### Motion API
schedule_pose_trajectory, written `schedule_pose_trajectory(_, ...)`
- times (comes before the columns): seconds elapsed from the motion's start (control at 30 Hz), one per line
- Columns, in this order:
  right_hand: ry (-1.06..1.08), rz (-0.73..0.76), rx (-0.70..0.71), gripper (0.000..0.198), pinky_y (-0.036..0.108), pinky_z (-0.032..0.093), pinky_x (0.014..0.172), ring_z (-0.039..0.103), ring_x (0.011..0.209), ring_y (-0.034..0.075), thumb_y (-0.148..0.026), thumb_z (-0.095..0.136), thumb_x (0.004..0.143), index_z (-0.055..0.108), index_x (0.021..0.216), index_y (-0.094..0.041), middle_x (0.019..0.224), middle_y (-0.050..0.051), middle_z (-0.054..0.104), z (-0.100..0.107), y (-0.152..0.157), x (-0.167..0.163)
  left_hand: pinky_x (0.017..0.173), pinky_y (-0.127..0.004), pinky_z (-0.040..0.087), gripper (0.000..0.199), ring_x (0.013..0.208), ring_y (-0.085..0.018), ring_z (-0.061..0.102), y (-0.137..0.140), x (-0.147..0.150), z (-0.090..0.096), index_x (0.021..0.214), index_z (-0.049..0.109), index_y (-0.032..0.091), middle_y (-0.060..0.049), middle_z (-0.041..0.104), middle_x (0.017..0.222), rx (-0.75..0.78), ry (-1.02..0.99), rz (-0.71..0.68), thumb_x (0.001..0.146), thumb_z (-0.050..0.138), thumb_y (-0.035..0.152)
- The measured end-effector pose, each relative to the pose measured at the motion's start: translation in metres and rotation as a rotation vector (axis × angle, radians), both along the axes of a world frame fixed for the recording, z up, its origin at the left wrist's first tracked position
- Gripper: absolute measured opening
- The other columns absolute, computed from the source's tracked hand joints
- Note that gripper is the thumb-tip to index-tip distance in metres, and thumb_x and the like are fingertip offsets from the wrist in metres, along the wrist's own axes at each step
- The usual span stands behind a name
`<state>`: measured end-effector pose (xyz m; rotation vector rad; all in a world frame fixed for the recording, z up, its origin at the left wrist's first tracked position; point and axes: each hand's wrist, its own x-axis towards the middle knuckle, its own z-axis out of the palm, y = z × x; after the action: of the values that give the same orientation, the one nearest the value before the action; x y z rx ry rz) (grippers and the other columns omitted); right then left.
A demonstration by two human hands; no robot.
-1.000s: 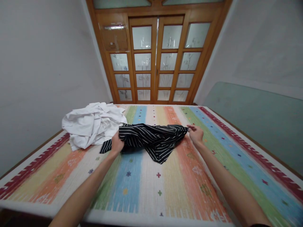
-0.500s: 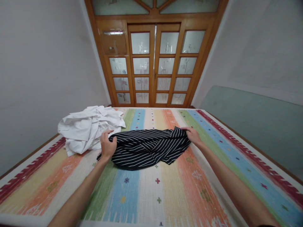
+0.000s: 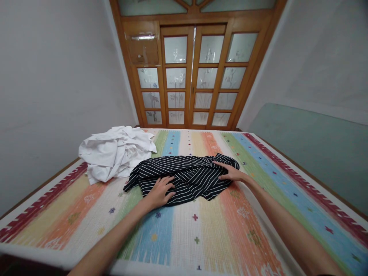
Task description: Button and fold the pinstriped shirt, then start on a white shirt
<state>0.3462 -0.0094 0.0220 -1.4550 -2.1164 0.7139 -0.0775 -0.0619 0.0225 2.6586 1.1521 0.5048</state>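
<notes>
A black garment with thin white stripes (image 3: 186,168) lies bunched and partly folded across the multicoloured striped cloth (image 3: 212,230). My left hand (image 3: 161,191) rests on its near left part, fingers spread over the fabric. On the garment's right end lies my right hand (image 3: 230,171), its fingers stretched out and apart. Neither hand visibly grips the fabric. Just beyond the garment's left end is a crumpled pile of white cloth (image 3: 115,153), which neither hand touches.
Wooden doors with frosted glass panes (image 3: 176,78) stand past the far edge. A pale green headboard-like panel (image 3: 310,149) runs along the right side. Grey walls (image 3: 57,76) rise on both sides.
Both hands have let go of the garment's far edge. My left hand has moved right and nearer onto the fabric; my right has come slightly nearer. The far edge has dropped flatter.
</notes>
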Motion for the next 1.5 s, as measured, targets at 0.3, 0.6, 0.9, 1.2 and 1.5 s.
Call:
schedule_pose_trajectory(0.3,-0.044,0.012,0.053,0.048,0.046,0.032,0.111,0.046,0.128,0.031,-0.031,0.074,0.069,0.07,0.116,-0.026,0.137,0.006,0.052,0.001,0.001,-0.001,0.102,-0.043,0.036,0.036,0.113,-0.025,0.053,-0.007,0.024,0.01,0.101,0.066,0.021,-0.008,0.063,0.12,0.042,-0.059,-0.151,0.078,0.064,0.049)
schedule_pose_trajectory(0.6,-0.072,-0.114,0.279,0.02,0.044,0.047,0.097,0.064,0.102,0.028,-0.024,0.063,0.072,0.075,0.089,-0.023,0.102,0.005,0.072,-0.009,0.02,-0.02,0.088,-0.037,0.044,0.024,0.099,-0.023,0.055,0.0,0.077,-0.001,0.107,0.062,0.018,-0.009,0.061,0.105,0.109,0.047,-0.088,0.088,0.048,0.024)
schedule_pose_trajectory(0.9,0.072,-0.523,0.504,0.036,0.034,0.049,0.071,0.064,0.074,0.026,-0.048,0.044,0.085,0.065,0.073,-0.021,0.074,0.008,0.069,0.003,0.018,-0.011,0.084,-0.032,0.047,0.015,0.086,-0.018,0.061,0.035,0.053,0.042,0.097,0.054,0.019,-0.002,0.064,0.088,-0.185,-0.717,0.212,0.091,0.043,0.028)
schedule_pose_trajectory(1.2,0.052,-0.214,0.307,0.052,0.03,0.048,0.069,0.064,0.077,0.024,-0.059,0.062,0.076,0.062,0.107,-0.018,0.084,0.005,0.07,0.012,0.0,-0.032,0.071,-0.026,0.048,0.022,0.072,-0.016,0.062,0.072,0.027,0.085,0.089,0.053,0.019,0.0,0.064,0.074,-0.213,-1.133,0.313,0.08,0.06,0.039)
schedule_pose_trajectory(1.5,-0.248,0.062,0.35,0.063,0.044,0.046,0.095,0.057,0.11,0.033,-0.037,0.075,0.064,0.06,0.122,-0.018,0.122,0.013,0.06,0.005,0.005,-0.015,0.081,-0.029,0.047,0.007,0.082,-0.017,0.061,0.117,-0.012,0.088,0.088,0.05,0.02,-0.001,0.059,0.079,0.092,-1.199,0.863,0.083,0.053,0.024)
